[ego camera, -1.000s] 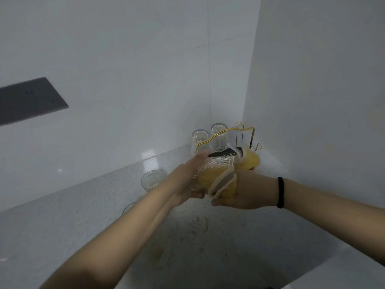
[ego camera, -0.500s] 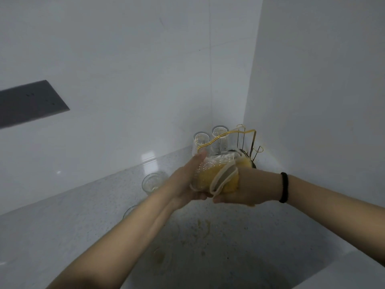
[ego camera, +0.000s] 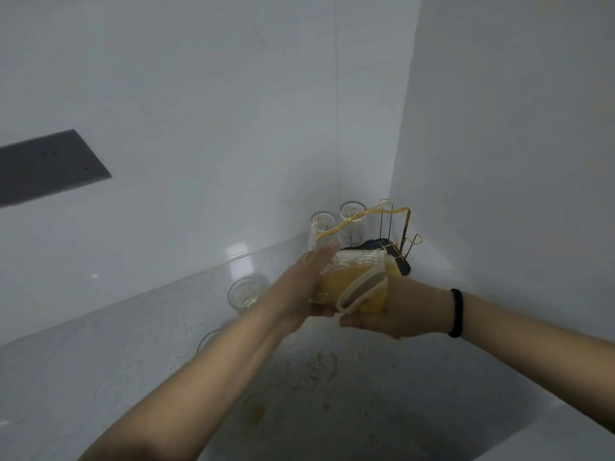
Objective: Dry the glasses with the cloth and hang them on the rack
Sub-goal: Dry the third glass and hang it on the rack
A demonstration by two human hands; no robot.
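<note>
A ribbed glass (ego camera: pixel 336 274) is held on its side above the tabletop (ego camera: pixel 100 361), gripped from the left by the left hand (ego camera: pixel 299 291). A yellow cloth (ego camera: pixel 366 287) is pressed against and into the glass by the right hand (ego camera: pixel 396 311), whose fingers are curled around it. Two glasses (ego camera: pixel 352 224) are hung inverted on the gold rack (ego camera: pixel 396 224) in the corner. Two further glasses (ego camera: pixel 244 291) stand on the tabletop to the left.
</note>
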